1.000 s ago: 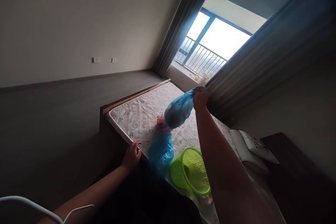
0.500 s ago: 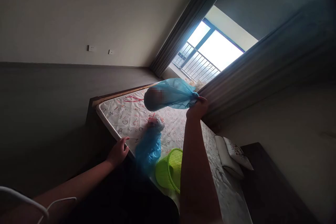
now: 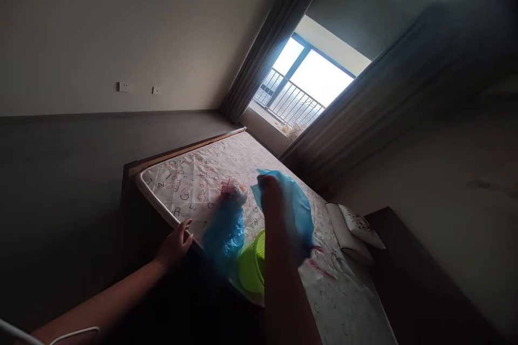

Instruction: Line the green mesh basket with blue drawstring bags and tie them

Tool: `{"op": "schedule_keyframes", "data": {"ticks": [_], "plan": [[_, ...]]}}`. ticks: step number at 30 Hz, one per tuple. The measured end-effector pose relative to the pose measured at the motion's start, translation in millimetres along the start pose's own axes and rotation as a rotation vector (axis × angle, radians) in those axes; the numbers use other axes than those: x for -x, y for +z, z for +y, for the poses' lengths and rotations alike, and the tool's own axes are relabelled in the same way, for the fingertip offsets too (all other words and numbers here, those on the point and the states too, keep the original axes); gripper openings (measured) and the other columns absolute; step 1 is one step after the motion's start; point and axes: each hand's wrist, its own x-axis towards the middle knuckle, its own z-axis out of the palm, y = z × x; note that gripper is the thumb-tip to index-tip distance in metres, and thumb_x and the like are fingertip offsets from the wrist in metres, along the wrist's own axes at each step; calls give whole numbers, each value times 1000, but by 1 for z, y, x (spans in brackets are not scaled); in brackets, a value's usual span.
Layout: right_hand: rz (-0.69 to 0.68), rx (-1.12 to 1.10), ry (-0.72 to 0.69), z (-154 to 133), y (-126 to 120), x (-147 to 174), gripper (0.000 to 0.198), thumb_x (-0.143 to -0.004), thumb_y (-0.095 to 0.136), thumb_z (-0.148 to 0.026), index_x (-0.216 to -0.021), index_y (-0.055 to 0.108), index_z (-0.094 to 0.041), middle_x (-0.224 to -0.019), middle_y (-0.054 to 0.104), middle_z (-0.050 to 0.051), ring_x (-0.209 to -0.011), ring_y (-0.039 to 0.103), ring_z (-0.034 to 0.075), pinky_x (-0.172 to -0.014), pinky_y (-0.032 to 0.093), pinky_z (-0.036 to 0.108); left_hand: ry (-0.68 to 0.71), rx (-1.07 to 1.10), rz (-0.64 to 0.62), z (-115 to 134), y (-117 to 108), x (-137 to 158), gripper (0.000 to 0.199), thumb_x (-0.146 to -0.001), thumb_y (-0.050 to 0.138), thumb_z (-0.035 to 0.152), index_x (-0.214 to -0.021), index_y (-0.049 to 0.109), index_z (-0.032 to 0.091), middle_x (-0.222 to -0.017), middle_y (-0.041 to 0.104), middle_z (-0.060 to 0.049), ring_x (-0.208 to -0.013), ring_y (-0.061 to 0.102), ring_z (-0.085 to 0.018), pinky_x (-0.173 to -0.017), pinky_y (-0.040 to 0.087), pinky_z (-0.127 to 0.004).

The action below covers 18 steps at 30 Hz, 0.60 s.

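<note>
My right hand (image 3: 270, 187) is closed on a translucent blue plastic bag (image 3: 298, 207), held above the mattress and blurred by motion. The bag billows out to the right of my forearm, and red strips trail near its lower end. By the near edge of the mattress (image 3: 162, 199), my left hand (image 3: 175, 245) is empty, its fingers apart. Just right of it lies another crumpled blue plastic bag (image 3: 224, 229), with a whitish and red plastic bundle (image 3: 234, 191) at its far end. A green mesh basket (image 3: 251, 269) lies tipped on the bed, partly hidden by my right forearm.
Two pillows (image 3: 350, 232) lie near the dark headboard (image 3: 388, 232) on the right. Beyond the bed are a window with a railing (image 3: 297, 99) and long curtains (image 3: 259, 43). A wooden board (image 3: 182, 152) rims the bed's left side. A white cable (image 3: 76, 331) crosses my left forearm.
My right hand has swung the bag down and left, and the bag now hangs to the right of my forearm instead of stretching left. My left hand has hardly moved.
</note>
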Motion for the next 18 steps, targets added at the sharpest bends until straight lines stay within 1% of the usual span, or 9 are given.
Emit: {"op": "schedule_keyframes", "data": {"ticks": [2,4,6,8,11,12,15,16,18], "plan": [[145,-49,14,-2,-22,-9,31,-89,40,-21,-96,70,-22,-110,80,11,-108,75,26,-104,58,44,-3,-22,-18,3,-1,0,52,-97,51,38,-145,58,20,-139,76,-18,-129,75,-34,-108,61,-49],[253,-119,-37,-9,-46,-20,28,-89,41,-21,-92,69,-22,-111,80,11,-109,74,25,-104,58,43,0,-45,-33,6,-2,0,51,-97,52,38,-145,59,20,-141,75,-17,-128,76,-34,-108,60,-48],[405,-136,-98,-16,-63,-30,26,-92,41,-22,-94,67,-22,-120,78,12,-118,71,25,-109,55,46,7,-68,-53,10,-3,0,50,-97,53,38,-144,60,21,-142,75,-16,-127,76,-34,-107,60,-48],[418,-101,-141,-20,-69,-37,24,-93,44,-24,-97,67,-22,-119,76,12,-119,69,26,-110,55,49,8,-81,-79,13,-3,0,50,-97,53,39,-143,60,21,-142,75,-17,-126,76,-34,-108,59,-49],[211,-56,-176,-20,-59,-37,16,-87,53,-22,-88,68,-23,-108,75,10,-110,71,26,-103,59,47,-21,-69,-86,15,-5,0,51,-98,51,40,-144,60,19,-142,74,-18,-125,76,-35,-109,59,-50],[190,-48,-170,-20,-52,-33,17,-88,52,-21,-87,68,-23,-111,75,11,-115,70,27,-104,58,47,-31,-56,-83,15,-6,0,52,-98,51,41,-144,60,19,-142,74,-19,-125,77,-35,-108,59,-51],[237,-11,-83,-19,-22,-10,24,-94,45,-19,-93,68,-24,-125,73,14,-135,62,29,-111,54,49,-43,11,-71,19,-9,-1,51,-97,56,40,-142,63,17,-140,76,-18,-123,78,-34,-107,60,-49],[206,-8,-70,-18,-11,0,20,-93,49,-18,-93,68,-25,-122,74,14,-132,63,30,-109,55,47,-44,51,-53,22,-10,-1,50,-95,58,37,-140,66,17,-136,77,-17,-119,79,-32,-105,62,-47],[120,-15,-67,-16,10,21,13,-86,58,-17,-86,67,-26,-113,76,11,-117,69,30,-99,58,43,-49,153,28,30,-13,-2,43,-93,54,28,-130,72,14,-127,79,-16,-108,80,-29,-99,65,-43]]}}
